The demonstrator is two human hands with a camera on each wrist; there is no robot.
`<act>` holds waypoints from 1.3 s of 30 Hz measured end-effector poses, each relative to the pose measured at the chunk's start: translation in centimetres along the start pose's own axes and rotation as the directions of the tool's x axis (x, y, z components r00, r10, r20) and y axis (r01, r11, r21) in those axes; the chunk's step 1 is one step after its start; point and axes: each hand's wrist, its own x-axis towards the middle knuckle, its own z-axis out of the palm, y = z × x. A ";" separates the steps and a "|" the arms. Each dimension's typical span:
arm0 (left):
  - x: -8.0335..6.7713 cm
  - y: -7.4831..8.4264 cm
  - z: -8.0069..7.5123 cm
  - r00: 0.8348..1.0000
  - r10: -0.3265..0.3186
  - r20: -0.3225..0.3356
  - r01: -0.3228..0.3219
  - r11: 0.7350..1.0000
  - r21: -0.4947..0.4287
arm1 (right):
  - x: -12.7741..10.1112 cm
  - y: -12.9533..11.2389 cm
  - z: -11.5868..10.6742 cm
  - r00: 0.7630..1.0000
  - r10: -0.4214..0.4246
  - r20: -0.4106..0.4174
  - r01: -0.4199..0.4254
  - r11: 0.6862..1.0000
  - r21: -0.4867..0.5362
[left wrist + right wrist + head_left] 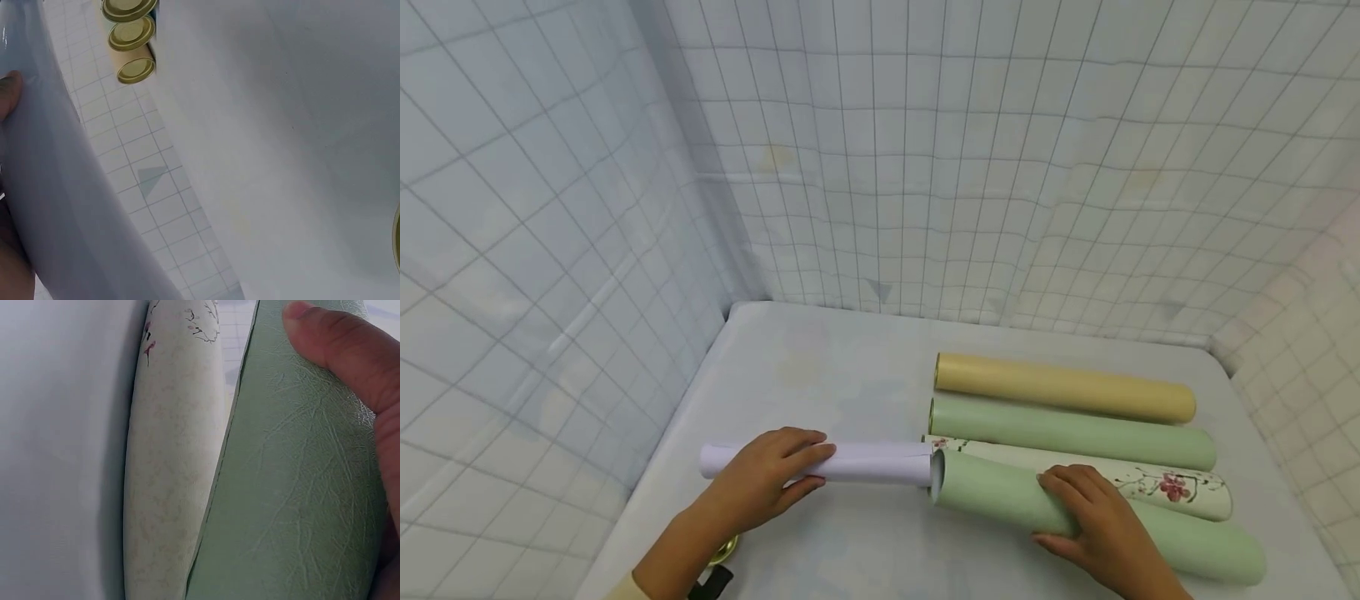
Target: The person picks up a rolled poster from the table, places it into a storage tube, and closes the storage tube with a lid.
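Observation:
A rolled white sheet of paper (880,463) lies sideways, gripped near its left part by my left hand (767,479). My right hand (1101,525) holds a light green tube (992,492), fingers over its top and thumb along the near side. The tube's uncapped left end faces the paper roll's right end; the two meet, but I cannot tell whether the paper is inside. In the right wrist view, my right thumb (337,347) presses the textured green surface. The left wrist view shows the paper roll (69,187) with my left fingers at the edge.
Behind the held tube lie a floral tube (1172,485), another green tube (1075,433) and a yellow tube (1060,386). Gold end caps (131,34) show on them. A gold lid (725,550) and a black object (711,583) sit by my left forearm. Gridded cloth walls (880,167) enclose the table.

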 end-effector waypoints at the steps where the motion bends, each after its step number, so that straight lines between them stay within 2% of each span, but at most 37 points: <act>1: 0.0 0.0 0.1 1.000 0.006 -0.006 -0.006 1.000 0.001 | 0.0 0.0 0.0 1.000 -0.001 -0.003 0.001 1.000 0.002; 4: 0.0 0.2 0.1 1.000 -0.003 -0.005 0.003 1.000 0.001 | -0.1 0.1 0.2 1.000 0.002 -0.006 -0.002 1.000 0.002; 9: -0.1 0.4 0.3 0.999 -0.024 0.034 0.024 1.000 -0.017 | -0.2 0.0 0.3 1.000 0.013 0.008 -0.013 1.000 -0.006; 15: 0.0 0.7 0.6 0.999 -0.024 0.048 0.026 0.999 -0.031 | 0.3 -0.1 0.5 1.000 -0.019 -0.023 0.020 1.000 0.016; 19: 0.1 0.6 0.9 0.998 -0.025 0.054 0.027 0.999 -0.037 | 0.6 -0.4 0.5 1.000 -0.010 -0.009 0.010 1.000 0.013; 29: 1.1 1.0 1.3 0.998 -0.024 0.060 0.026 1.000 -0.018 | 1.2 -1.1 0.7 0.999 -0.021 -0.034 0.020 1.000 -0.011; 39: 1.9 1.7 1.7 0.993 -0.054 0.105 0.052 0.998 0.017 | 1.1 -1.1 1.0 1.000 0.001 -0.014 -0.001 1.000 0.003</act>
